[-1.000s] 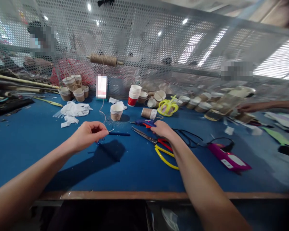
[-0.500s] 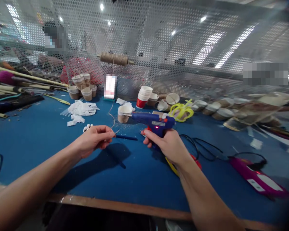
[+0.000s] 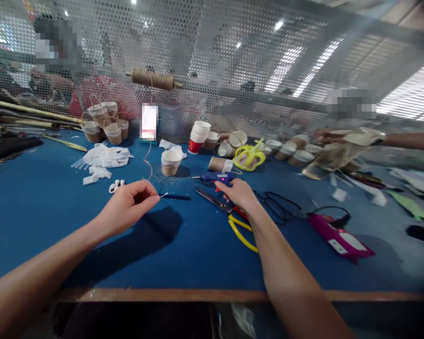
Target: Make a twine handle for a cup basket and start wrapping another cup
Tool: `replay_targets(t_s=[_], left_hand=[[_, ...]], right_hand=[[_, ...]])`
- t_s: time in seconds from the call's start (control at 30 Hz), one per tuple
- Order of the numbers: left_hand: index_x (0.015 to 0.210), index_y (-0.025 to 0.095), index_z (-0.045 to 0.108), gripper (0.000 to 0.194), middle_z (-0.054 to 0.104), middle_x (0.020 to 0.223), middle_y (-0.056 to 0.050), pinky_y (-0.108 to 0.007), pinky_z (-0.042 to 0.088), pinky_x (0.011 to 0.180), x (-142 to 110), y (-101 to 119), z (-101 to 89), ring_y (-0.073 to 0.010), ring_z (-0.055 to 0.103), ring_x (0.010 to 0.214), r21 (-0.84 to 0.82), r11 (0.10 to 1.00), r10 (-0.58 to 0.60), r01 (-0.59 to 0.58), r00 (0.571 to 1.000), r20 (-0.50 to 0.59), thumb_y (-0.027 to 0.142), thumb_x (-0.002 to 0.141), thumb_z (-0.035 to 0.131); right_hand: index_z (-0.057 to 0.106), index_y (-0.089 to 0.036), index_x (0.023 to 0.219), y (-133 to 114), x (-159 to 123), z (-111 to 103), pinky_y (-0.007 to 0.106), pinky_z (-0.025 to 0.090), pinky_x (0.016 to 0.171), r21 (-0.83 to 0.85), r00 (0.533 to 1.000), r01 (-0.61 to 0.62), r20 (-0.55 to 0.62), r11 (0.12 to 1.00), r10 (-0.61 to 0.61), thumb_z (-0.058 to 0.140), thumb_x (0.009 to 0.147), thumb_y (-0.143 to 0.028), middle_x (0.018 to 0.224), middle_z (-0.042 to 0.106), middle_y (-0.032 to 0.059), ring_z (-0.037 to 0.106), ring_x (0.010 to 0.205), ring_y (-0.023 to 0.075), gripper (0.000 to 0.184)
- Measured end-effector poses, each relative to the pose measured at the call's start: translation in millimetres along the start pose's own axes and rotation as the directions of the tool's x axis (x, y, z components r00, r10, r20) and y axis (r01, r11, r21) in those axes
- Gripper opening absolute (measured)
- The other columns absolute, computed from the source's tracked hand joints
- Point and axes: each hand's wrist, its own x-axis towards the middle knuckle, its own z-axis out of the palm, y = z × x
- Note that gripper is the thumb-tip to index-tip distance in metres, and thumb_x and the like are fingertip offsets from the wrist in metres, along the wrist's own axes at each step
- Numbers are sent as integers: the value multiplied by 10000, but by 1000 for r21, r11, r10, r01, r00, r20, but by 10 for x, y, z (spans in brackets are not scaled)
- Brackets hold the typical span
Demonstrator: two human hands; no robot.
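Note:
My left hand (image 3: pixel 129 206) is pinched shut on the end of a thin twine strand (image 3: pixel 147 160) that runs up to a twine spool (image 3: pixel 152 79) on the mesh wall. A thin blue stick (image 3: pixel 176 197) lies just right of that pinch. My right hand (image 3: pixel 238 194) is wrapped round the handle of a blue glue gun (image 3: pixel 215 177), which sits low on the blue table (image 3: pixel 183 240) with its nozzle pointing left. Scissors with yellow and red handles (image 3: pixel 229 214) lie under and beside that hand.
A paper cup (image 3: pixel 170 162) stands behind the hands, with a stack of cups (image 3: pixel 198 137), a yellow crown (image 3: pixel 248 156), white scraps (image 3: pixel 104 158) and more cups (image 3: pixel 104 123) further back. A pink device (image 3: pixel 339 235) with black cable lies right. Another person's hand (image 3: pixel 330 135) reaches in at far right.
The glue gun, held up above the table half a second ago, has come back down to the table in my right hand. My left hand has kept its pinch in place.

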Motion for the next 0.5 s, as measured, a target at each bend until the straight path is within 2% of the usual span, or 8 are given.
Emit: replay_targets(t_s=[0.13, 0.23, 0.27, 0.3, 0.33, 0.4, 0.43, 0.5], left_hand=[[672, 157, 529, 167, 454, 568, 41, -201, 321, 452, -10, 30, 4, -73, 395, 485, 1, 1000, 29, -29, 1000, 3, 282, 782, 509], [668, 156, 532, 148, 471, 579, 38, -202, 319, 460, -15, 55, 17, -72, 393, 494, 4, 998, 61, -61, 998, -11, 258, 775, 521], [665, 155, 535, 139, 482, 591, 34, -204, 325, 471, -15, 59, 21, -74, 399, 506, 1, 997, 73, -73, 997, -18, 247, 769, 528], [659, 154, 538, 134, 489, 597, 32, -206, 328, 479, -13, 61, 25, -75, 404, 514, -14, 997, 79, -79, 997, -22, 240, 762, 536], [654, 154, 540, 132, 491, 596, 32, -208, 330, 483, -10, 61, 28, -76, 409, 516, -46, 996, 71, -72, 997, -23, 237, 756, 543], [644, 157, 539, 142, 481, 573, 40, -210, 335, 482, -1, 56, 35, -75, 416, 506, -163, 986, 25, -25, 1000, -7, 249, 749, 555], [642, 158, 538, 146, 481, 566, 43, -208, 343, 488, 3, 53, 39, -74, 422, 506, -235, 972, -5, 3, 1000, -5, 255, 748, 562], [645, 158, 538, 144, 492, 575, 44, -201, 367, 518, 5, 50, 54, -69, 443, 529, -368, 929, -50, 34, 998, -33, 252, 747, 578]], right_hand=[[567, -145, 578, -88, -86, -16, 375, 442, 655, -69, 996, 11, -93, 998, -18, 594, 733, -316, 712, 630, 174, 616, 812, 317, 232], [603, -146, 767, -319, -315, -75, 366, 428, 758, -48, 982, 104, -153, 993, -110, 537, 785, -346, 919, 626, 154, 577, 932, 277, 212], [599, -165, 792, -415, -414, -88, 332, 440, 738, 3, 977, 175, -122, 985, -173, 505, 804, -387, 877, 640, 104, 598, 842, 220, 242], [594, -164, 803, -513, -517, -93, 314, 450, 694, 172, 955, 294, -17, 940, -295, 473, 821, -410, 810, 643, 80, 599, 748, 186, 274], [588, -163, 818, -607, -618, -90, 300, 456, 650, 348, 894, 369, 118, 861, -431, 448, 829, -437, 772, 640, 63, 591, 694, 165, 308], [581, -159, 838, -768, -798, -56, 285, 456, 626, 563, 790, 371, 227, 739, -569, 473, 813, -452, 753, 632, 47, 578, 679, 145, 313], [580, -156, 849, -832, -872, -26, 283, 456, 645, 623, 760, 344, 255, 703, -598, 523, 789, -434, 780, 631, 44, 576, 706, 140, 290], [566, -149, 848, -934, -984, 56, 279, 460, 660, 731, 734, 215, 317, 648, -601, 609, 734, -389, 819, 625, 43, 566, 717, 126, 270]])
